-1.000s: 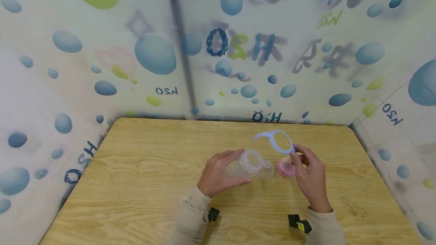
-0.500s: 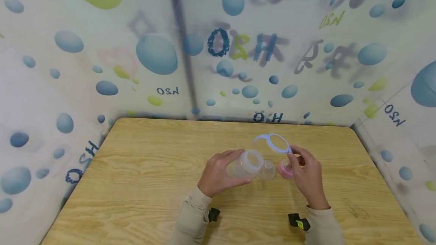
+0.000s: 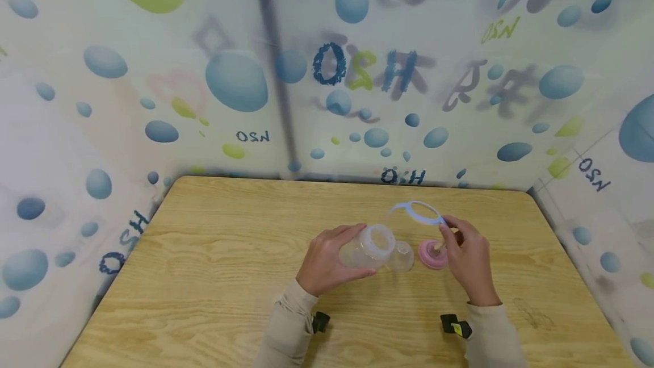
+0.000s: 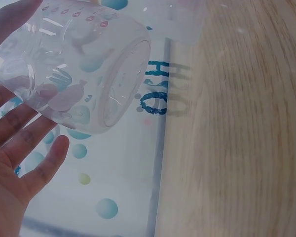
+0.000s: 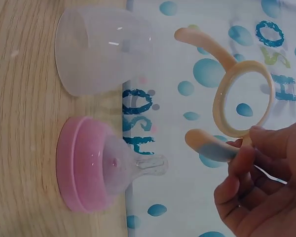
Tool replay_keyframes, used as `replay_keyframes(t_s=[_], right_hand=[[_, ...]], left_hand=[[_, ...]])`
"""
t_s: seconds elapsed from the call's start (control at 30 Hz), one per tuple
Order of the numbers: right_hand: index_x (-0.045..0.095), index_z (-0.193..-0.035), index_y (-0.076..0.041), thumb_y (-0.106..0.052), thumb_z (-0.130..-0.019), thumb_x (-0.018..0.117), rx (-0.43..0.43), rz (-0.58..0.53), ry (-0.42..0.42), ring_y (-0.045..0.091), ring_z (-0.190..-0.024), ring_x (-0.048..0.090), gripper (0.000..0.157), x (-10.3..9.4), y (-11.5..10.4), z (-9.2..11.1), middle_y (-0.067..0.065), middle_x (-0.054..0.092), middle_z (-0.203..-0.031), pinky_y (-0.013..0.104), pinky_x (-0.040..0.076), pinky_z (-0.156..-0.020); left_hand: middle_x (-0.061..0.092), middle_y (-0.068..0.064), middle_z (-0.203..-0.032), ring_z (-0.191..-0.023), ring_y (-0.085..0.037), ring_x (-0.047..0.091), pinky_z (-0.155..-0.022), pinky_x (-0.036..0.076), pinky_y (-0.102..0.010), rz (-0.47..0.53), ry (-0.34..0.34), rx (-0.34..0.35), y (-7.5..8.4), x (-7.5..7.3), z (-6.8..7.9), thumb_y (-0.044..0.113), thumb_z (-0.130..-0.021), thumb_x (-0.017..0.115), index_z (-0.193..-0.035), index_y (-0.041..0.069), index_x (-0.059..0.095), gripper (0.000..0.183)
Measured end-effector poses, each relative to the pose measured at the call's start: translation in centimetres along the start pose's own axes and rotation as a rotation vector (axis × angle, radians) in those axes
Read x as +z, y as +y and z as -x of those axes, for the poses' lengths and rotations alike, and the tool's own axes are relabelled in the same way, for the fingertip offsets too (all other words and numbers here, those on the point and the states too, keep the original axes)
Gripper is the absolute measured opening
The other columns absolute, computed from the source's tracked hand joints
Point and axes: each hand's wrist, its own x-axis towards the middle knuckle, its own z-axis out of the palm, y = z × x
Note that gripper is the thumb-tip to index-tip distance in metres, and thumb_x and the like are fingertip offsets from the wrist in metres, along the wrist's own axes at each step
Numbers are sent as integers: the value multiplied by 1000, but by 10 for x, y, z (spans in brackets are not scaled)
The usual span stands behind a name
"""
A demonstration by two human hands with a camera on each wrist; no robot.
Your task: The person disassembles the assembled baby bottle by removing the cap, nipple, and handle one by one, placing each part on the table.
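Note:
In the head view, my left hand (image 3: pixel 324 260) grips a clear baby bottle (image 3: pixel 357 250), tilted with its open mouth toward the right. The left wrist view shows the bottle's base and its red printed marks; the thumb and some fingers lie along its wall. My right hand (image 3: pixel 467 257) pinches a two-armed bottle handle with a ring (image 5: pixel 218 106) in the middle, raised above the table. It looks light blue from the head, peach in the right wrist view. Below it a pink collar (image 5: pixel 89 173) with a clear teat (image 5: pixel 155 165) stands teat up on the table.
A translucent dome cap (image 5: pixel 98 54) stands on the wooden table (image 3: pixel 230 243), between the bottle and the pink collar. A wall sheet (image 3: pixel 204 129) printed with blue and green drops rises behind the table's far edge.
The handle first dipped and moved left, then came back to the right; its ring lies flatter. My right hand has shifted slightly right. My left hand and the bottle stay put.

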Motion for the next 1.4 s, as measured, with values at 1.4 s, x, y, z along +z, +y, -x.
replay_keyframes(t_s=[1.4], right_hand=[[69,-115,9,-9,-100,58,77,138,-77,17,-64,49,26,5,44,0,23,70,-96,28,38,-53]], left_hand=[[70,-8,-118,-101,-22,68,-79,56,-42,-13,5,13,-1,-1,0,43,-64,92,-133,14,64,80]])
